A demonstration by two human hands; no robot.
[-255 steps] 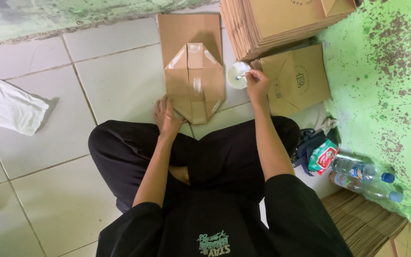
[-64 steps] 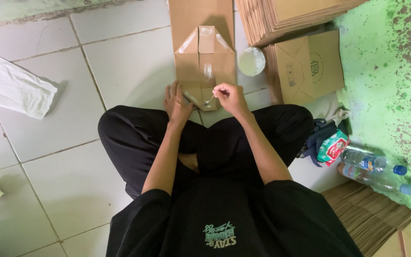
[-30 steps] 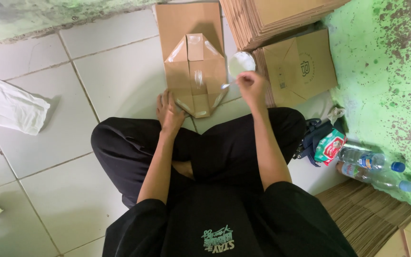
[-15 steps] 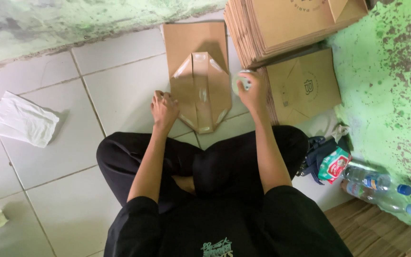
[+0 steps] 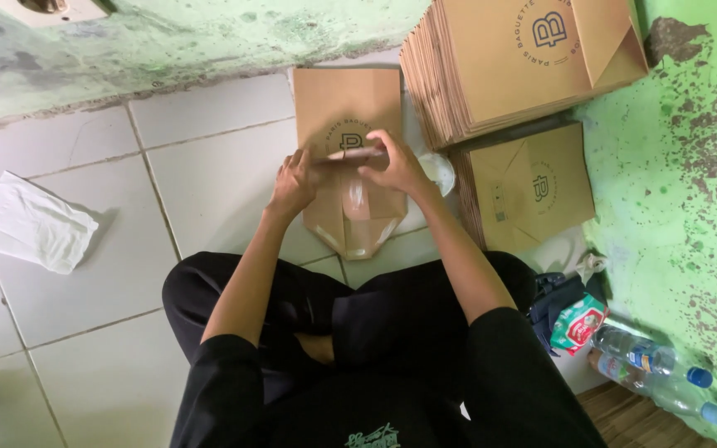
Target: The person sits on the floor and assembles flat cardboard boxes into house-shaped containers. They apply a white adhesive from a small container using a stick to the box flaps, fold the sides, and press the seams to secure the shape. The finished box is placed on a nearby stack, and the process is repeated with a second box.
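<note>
1. Half a second ago the two hands were spread apart, the left flat at the bag's left edge and the right lifted beside the stack; now both have come together over the flat brown paper bag [image 5: 348, 178] on the white floor tiles [image 5: 209, 174].
2. The left hand [image 5: 294, 181] curls over the bag's left side, fingers pinching the edge of the folded flap; the right hand [image 5: 393, 162] presses down on the same flap from the right, fingers bent and closed on the paper.
3. The bag lies just beyond the crossed legs, its pointed bottom fold toward the person, its printed end far.
4. By the look of it, the step in hand is folding the bottom flap down; the next move seems to call for firm, even pressure along the crease.
5. To the right, a tall stack of brown paper bags [image 5: 508, 66] sits far, a lower stack [image 5: 529, 187] nearer.
6. The small white glue pot [image 5: 441, 170] is partly hidden behind the right hand now.
7. A crumpled white cloth [image 5: 31, 222] lies well apart at left; clear plastic bottles [image 5: 657, 377] lie near right.
</note>
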